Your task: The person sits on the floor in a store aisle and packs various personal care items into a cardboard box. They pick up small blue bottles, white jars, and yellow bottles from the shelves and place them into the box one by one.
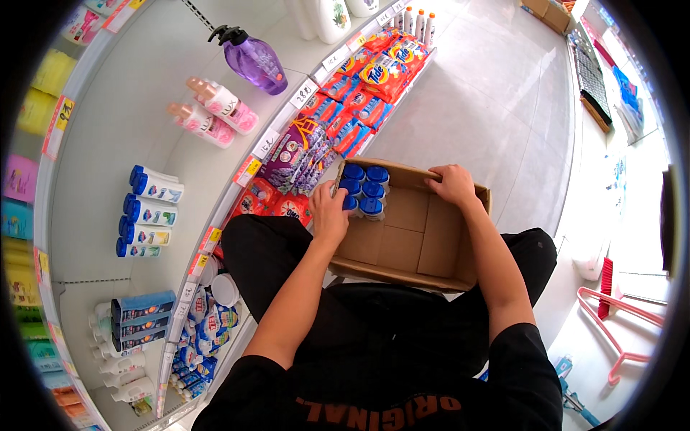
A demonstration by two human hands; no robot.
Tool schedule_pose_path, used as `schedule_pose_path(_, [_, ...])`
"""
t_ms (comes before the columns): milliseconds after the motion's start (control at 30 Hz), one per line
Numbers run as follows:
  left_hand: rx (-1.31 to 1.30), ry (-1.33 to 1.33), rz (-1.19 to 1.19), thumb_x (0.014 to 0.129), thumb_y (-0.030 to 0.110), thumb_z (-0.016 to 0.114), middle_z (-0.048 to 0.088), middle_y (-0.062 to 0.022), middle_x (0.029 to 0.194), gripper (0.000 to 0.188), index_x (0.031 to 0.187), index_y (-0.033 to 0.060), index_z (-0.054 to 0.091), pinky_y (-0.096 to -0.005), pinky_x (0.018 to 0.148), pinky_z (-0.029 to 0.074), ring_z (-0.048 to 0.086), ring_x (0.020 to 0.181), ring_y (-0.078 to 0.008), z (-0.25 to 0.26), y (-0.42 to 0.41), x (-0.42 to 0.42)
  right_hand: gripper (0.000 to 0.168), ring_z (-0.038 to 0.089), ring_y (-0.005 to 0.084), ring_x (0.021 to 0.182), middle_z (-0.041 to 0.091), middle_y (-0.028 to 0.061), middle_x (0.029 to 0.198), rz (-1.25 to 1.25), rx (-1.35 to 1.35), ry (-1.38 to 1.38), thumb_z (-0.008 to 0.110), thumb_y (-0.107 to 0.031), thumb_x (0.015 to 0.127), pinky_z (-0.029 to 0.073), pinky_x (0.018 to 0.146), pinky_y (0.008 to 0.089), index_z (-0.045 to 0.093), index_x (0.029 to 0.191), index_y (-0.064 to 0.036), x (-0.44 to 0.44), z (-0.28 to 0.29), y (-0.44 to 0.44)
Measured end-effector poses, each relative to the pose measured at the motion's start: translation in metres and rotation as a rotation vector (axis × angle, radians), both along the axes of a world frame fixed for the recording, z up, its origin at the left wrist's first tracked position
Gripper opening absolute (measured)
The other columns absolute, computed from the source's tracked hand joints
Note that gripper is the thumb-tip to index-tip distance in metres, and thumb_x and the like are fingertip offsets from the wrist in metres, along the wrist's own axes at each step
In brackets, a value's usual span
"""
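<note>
An open cardboard box [404, 237] rests between my bent knees. Several bottles with blue caps [372, 207] stand upright together at its left end, and bare cardboard shows across the rest of its floor. My left hand [330, 215] grips the left wall, its thumb over the rim beside the nearest blue cap. On the far rim, toward the right corner, my right hand [455, 186] holds the cardboard with the thumb inside.
To my left runs a shelf [205, 178] with blue-capped bottles [153, 213], pink LUX bottles [215, 116] and a purple pump bottle [253, 62]. Below it lie Tide bags [385, 70] and OMO packs [291, 207]. A red plastic hanger frame [614, 345] is at right, past the tiled floor [485, 86].
</note>
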State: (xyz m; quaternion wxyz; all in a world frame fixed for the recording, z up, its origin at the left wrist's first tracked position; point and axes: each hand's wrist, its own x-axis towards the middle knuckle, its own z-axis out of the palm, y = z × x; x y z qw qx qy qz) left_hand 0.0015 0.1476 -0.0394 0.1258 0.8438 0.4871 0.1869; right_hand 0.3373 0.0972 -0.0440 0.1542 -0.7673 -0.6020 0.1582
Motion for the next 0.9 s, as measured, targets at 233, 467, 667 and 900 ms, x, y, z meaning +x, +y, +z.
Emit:
schedule_pose_path(233, [-0.022, 0.012, -0.037, 0.07, 0.01, 0.091, 0.049, -0.0163, 0.144, 0.06, 0.123, 0.0108, 0.064, -0.0532, 0.11, 0.036, 0.044, 0.136, -0.0393, 0.001, 0.003, 0.0, 0.031, 0.071, 0.0344, 0.092, 0.077, 0.0133, 0.095, 0.014, 0.0, 0.013, 0.073, -0.036, 0.086, 0.057, 0.083, 0.0466, 0.082, 0.109, -0.017, 0.005, -0.001, 0.0])
schedule_pose_path(467, [0.06, -0.037, 0.018, 0.081, 0.023, 0.084, 0.038, -0.0242, 0.154, 0.068, 0.138, 0.0045, 0.054, -0.0569, 0.115, 0.032, 0.037, 0.142, -0.0455, 0.042, 0.001, -0.017, 0.029, 0.07, 0.0367, 0.096, 0.076, 0.014, 0.099, 0.071, 0.053, -0.021, 0.072, -0.035, 0.086, 0.056, 0.086, 0.0495, 0.081, 0.106, -0.016, 0.007, -0.008, 0.001])
schedule_pose_path(667, [0.358, -0.12, 0.122, 0.08, 0.014, 0.079, 0.041, -0.0245, 0.151, 0.063, 0.137, 0.0024, 0.054, -0.058, 0.114, 0.033, 0.04, 0.14, -0.0454, 0.112, 0.025, -0.088, 0.028, 0.072, 0.0363, 0.092, 0.077, 0.0132, 0.093, 0.059, 0.043, 0.005, 0.072, -0.031, 0.085, 0.057, 0.085, 0.0475, 0.081, 0.108, -0.017, 0.007, -0.009, 0.001])
schedule_pose_path(900, [0.691, -0.016, 0.639, 0.08, 0.014, 0.077, 0.032, -0.0287, 0.16, 0.078, 0.15, 0.0001, 0.043, -0.0597, 0.121, 0.022, 0.025, 0.152, -0.0465, 0.173, 0.063, -0.248, 0.027, 0.072, 0.0359, 0.087, 0.077, 0.0137, 0.09, 0.051, 0.058, -0.012, 0.073, -0.027, 0.083, 0.058, 0.082, 0.0466, 0.081, 0.106, -0.016, 0.008, -0.003, -0.001])
